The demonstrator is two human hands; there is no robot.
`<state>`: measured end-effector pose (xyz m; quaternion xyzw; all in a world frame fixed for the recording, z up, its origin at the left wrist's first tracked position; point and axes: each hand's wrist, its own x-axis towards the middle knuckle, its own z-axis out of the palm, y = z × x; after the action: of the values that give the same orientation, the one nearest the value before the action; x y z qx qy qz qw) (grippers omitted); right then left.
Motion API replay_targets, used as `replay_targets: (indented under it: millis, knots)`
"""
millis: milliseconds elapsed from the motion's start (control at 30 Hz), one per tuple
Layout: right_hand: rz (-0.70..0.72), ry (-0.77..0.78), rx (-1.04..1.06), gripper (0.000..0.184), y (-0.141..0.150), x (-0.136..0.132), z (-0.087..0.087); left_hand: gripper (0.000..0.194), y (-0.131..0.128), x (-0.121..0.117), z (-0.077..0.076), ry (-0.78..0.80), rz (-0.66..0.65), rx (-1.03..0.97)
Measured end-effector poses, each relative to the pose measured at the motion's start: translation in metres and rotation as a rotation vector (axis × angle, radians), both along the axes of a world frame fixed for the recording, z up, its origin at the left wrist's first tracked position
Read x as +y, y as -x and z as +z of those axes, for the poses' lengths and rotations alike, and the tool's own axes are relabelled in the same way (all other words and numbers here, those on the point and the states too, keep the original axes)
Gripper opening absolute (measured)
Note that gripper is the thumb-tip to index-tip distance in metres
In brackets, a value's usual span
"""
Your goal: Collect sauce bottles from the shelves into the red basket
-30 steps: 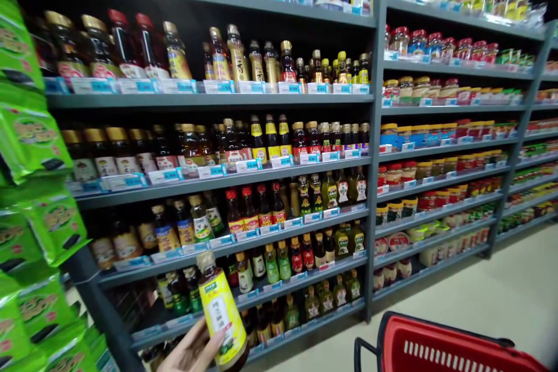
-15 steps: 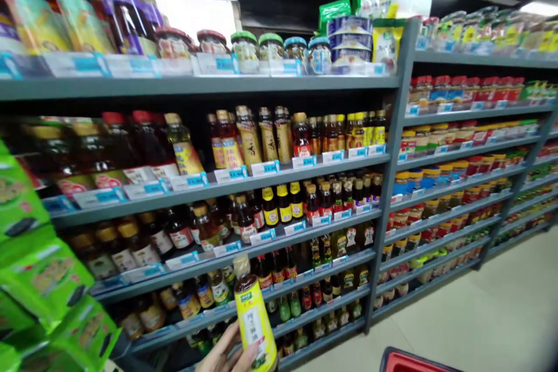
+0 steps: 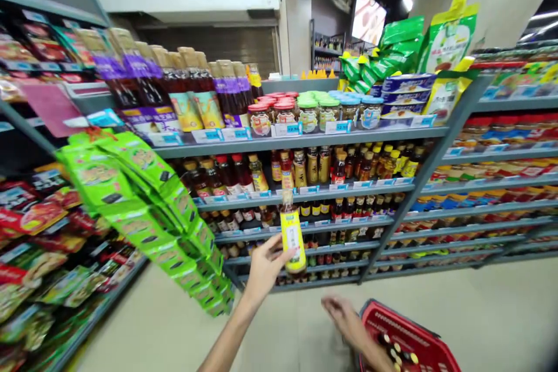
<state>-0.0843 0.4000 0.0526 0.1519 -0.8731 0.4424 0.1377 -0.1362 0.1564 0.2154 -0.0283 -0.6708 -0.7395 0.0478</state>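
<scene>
Green packets (image 3: 138, 225): being hung in a long strip at the end of the shelves (image 3: 288, 143).
Left hand (image 3: 264, 264): fingers being closed around the bottle (image 3: 293, 238) low on its body, the thumb being pressed across the front.
Bottle look: a yellow label with a white panel being shown below a pale cap; being held almost upright, slightly tilted, before the shelves.
Right hand (image 3: 343, 315): being blurred; fingers being kept loosely part-open, nothing being gripped.
Red basket (image 3: 421, 334): being partly covered by the right forearm; capped bottles (image 3: 414, 358) being carried inside.
</scene>
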Motion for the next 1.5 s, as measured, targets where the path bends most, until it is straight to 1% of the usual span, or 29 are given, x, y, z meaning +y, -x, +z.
replay_targets:
  millis: [33,100,167,233,267,300,333,400,467,533,667,800,900,967,1167,1233,1267,1300,1333,1367,1400,1433,1467,1500]
  knots:
    - [0.045,0.053,-0.047,0.044,0.007,-0.002,0.025,0.062,-0.001,0.0,0.01,-0.004,-0.022,0.011]
    - [0.127,0.201,-0.137,0.042,0.028,-0.006,0.081,0.062,-0.003,0.001,0.024,-0.024,-0.065,0.029]
    - [0.181,0.341,-0.179,0.04,0.048,-0.011,0.137,0.063,-0.007,0.003,0.03,-0.037,-0.103,0.043]
    - [0.242,0.392,-0.148,0.042,0.061,-0.014,0.186,0.063,-0.015,0.007,0.033,-0.024,-0.124,0.049]
    - [0.266,0.399,-0.136,0.044,0.064,-0.014,0.205,0.062,-0.02,0.01,0.034,-0.009,-0.134,0.057]
    - [0.284,0.388,-0.123,0.047,0.066,-0.014,0.221,0.061,-0.026,0.014,0.035,0.012,-0.144,0.069]
    - [0.298,0.369,-0.116,0.05,0.066,-0.012,0.233,0.059,-0.032,0.017,0.036,0.04,-0.154,0.084]
    - [0.323,0.318,-0.115,0.051,0.065,-0.008,0.248,0.055,-0.043,0.025,0.038,0.105,-0.166,0.107]
    - [0.363,0.263,-0.129,0.045,0.065,-0.004,0.255,0.054,-0.052,0.032,0.038,0.158,-0.164,0.097]
    - [0.408,0.228,-0.131,0.039,0.068,-0.001,0.255,0.055,-0.057,0.038,0.034,0.192,-0.147,0.067]
    - [0.46,0.187,-0.104,0.036,0.075,-0.002,0.246,0.054,-0.061,0.041,0.021,0.221,-0.099,0.046]
    - [0.495,0.151,-0.102,0.032,0.084,-0.014,0.237,0.054,-0.061,0.032,0.013,0.238,-0.067,0.029]
    - [0.473,0.124,-0.032,0.027,0.089,-0.03,0.238,0.054,-0.058,0.019,0.013,0.237,-0.077,0.013]
    - [0.448,0.112,0.016,0.025,0.091,-0.043,0.243,0.054,-0.054,0.006,0.015,0.233,-0.09,0.032]
    - [0.402,0.031,0.106,0.023,0.083,-0.093,0.268,0.057,-0.043,-0.049,0.021,0.17,-0.158,0.07]
    - [0.395,0.025,0.121,0.022,0.077,-0.112,0.27,0.059,-0.042,-0.066,0.019,0.143,-0.182,0.071]
    - [0.386,0.022,0.127,0.021,0.073,-0.121,0.269,0.06,-0.042,-0.073,0.015,0.112,-0.195,0.069]
    - [0.37,0.014,0.135,0.02,0.07,-0.129,0.266,0.06,-0.043,-0.079,0.008,0.071,-0.207,0.066]
    - [0.349,0.002,0.144,0.019,0.067,-0.137,0.263,0.061,-0.046,-0.085,-0.002,0.023,-0.214,0.065]
    - [0.325,-0.015,0.156,0.018,0.064,-0.144,0.259,0.061,-0.05,-0.092,-0.016,-0.021,-0.208,0.06]
    - [0.301,-0.032,0.173,0.016,0.061,-0.15,0.255,0.059,-0.058,-0.1,-0.034,-0.042,-0.193,0.046]
    - [0.279,-0.048,0.195,0.015,0.059,-0.154,0.251,0.056,-0.067,-0.11,-0.055,-0.029,-0.169,0.024]
    - [0.258,-0.063,0.223,0.014,0.057,-0.158,0.247,0.05,-0.078,-0.123,-0.078,0.024,-0.131,-0.018]
    - [0.241,-0.076,0.256,0.014,0.055,-0.161,0.244,0.039,-0.09,-0.139,-0.102,0.167,-0.125,-0.096]
